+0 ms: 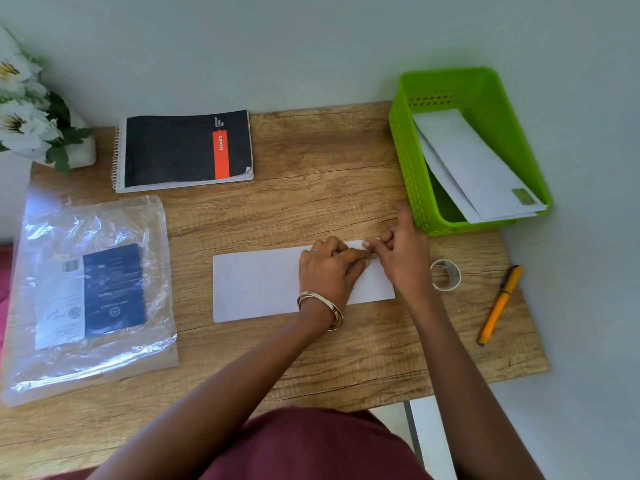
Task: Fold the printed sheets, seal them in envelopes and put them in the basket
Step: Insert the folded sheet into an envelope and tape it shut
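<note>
**Fingertips meeting on the envelope**

Your fingers meet in a pinch over something too small to tell: left hand and right hand on the envelope's right end. Right of the envelope stands the basket, holding more envelopes; tape lies just beside.

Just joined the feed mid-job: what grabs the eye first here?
Both hands meet on the white envelope at the table's centre, the left hand and right hand working its upper right edge. The bright green basket at the far right corner already holds envelopes.
</note>
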Available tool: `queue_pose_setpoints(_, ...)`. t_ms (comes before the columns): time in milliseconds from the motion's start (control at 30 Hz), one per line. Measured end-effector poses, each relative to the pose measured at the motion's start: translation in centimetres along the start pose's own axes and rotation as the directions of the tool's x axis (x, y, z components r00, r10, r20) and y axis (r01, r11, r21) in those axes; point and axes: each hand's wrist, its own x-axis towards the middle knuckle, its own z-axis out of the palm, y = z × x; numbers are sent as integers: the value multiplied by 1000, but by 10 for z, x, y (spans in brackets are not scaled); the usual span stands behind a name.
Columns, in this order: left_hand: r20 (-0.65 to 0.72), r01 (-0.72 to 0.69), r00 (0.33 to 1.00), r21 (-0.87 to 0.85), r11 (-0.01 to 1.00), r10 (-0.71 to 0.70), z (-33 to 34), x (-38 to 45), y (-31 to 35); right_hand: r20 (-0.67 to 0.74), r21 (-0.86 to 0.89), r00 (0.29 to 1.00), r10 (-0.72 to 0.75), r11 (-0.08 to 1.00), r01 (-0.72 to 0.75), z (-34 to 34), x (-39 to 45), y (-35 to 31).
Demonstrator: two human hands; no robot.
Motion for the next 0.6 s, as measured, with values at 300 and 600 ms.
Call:
queue_pose_setpoints(300, -4, 6, 1000, -22, 1000, -6, -1, 0, 2, -108, 23, 994, 27, 999, -25, 3, -6, 0)
queue_pose_setpoints(600, -2, 29, 1000, -38, 999, -29, 1, 0, 3, -44, -102, 997, -58, 993, 53, -4, -22, 4)
